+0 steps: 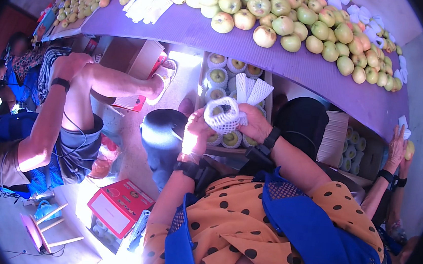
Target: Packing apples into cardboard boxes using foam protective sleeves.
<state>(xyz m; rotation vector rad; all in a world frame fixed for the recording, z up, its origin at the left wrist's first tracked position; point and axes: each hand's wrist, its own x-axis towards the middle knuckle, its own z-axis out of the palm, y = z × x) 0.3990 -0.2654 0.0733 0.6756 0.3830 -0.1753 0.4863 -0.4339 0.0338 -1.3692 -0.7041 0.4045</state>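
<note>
A white foam net [223, 107] is at the centre of the frame, clamped between the left hand [199, 125] and the right hand [256, 124]. Behind it, a carton [237, 152] contains netted fruit [217, 75]. Across the top of the frame, a purple surface [180, 31] supports loose green-and-red fruit [259, 6].

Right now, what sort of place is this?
Probably a fruit-packing workroom: loose apple-like fruit is piled on a purple table, with white foam sleeves alongside, and netted fruit sits in an open carton below.
</note>
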